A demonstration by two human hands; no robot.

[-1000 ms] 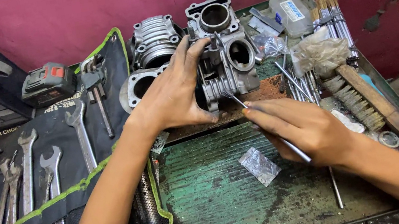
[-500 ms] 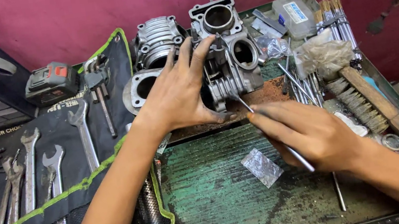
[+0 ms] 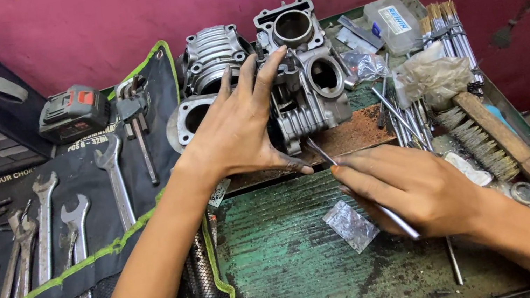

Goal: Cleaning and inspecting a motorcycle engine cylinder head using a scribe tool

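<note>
1. Since the earlier frames, little has shifted: the left hand (image 3: 240,128) stays spread over the engine cylinder head (image 3: 302,90), its fingers reaching a touch higher toward the top of the casting, while the right hand (image 3: 420,188) keeps its thin metal pick (image 3: 363,186) aimed at the casting's lower edge.
2. That cylinder head stands near the back edge of the green metal tray (image 3: 285,273), on a rusty brown strip, upright with its round bore facing up.
3. Left-hand fingers are splayed and pressed flat on the head's left face, thumb low beside the fins; it braces rather than pinches.
4. Right-hand fingers are closed together, pinching the pick like a pen.
5. The pick's long axis slants from the right hand up and left, its tip just at the finned base of the head, just beside the left thumb. So the head lies ahead and left of the right-hand grip, and the left hand is the nearer one, already touching it.
6. A second finned cylinder (image 3: 211,55) stands just left of the head, behind the left hand.
7. Small clear plastic bag (image 3: 351,225) lies on the tray below the right hand.
8. Wire brush (image 3: 483,136) and loose rods lie along the tray's right edge.
9. Spanners (image 3: 48,212) rest in a tool roll at far left, beside a cordless tool battery (image 3: 71,112).
</note>
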